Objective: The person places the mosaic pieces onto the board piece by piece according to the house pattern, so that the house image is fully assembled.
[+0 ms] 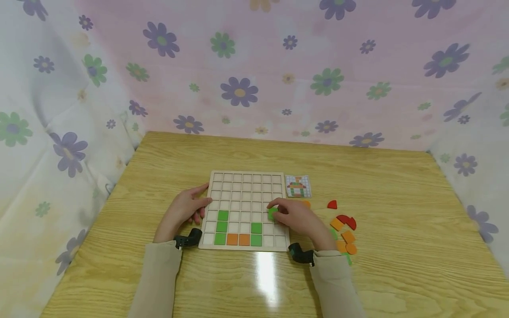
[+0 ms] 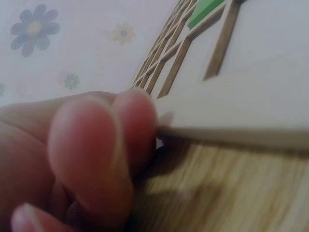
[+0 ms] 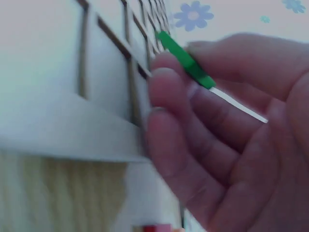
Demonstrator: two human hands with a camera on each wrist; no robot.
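A pale wooden grid board lies flat on the table. My left hand rests at its left edge, thumb over the rim and the other fingers beside it. In the left wrist view, fingertips touch the board's side. My right hand pinches a green square tile between thumb and fingers, above the cells on the right side. Set in the grid are a left column of green tiles, two orange tiles along the bottom row and two green tiles right of them.
A small pattern card lies at the board's upper right. Loose orange tiles, red tiles and green tiles are scattered right of the board, some partly behind my right forearm. A flowered cloth hangs behind the table.
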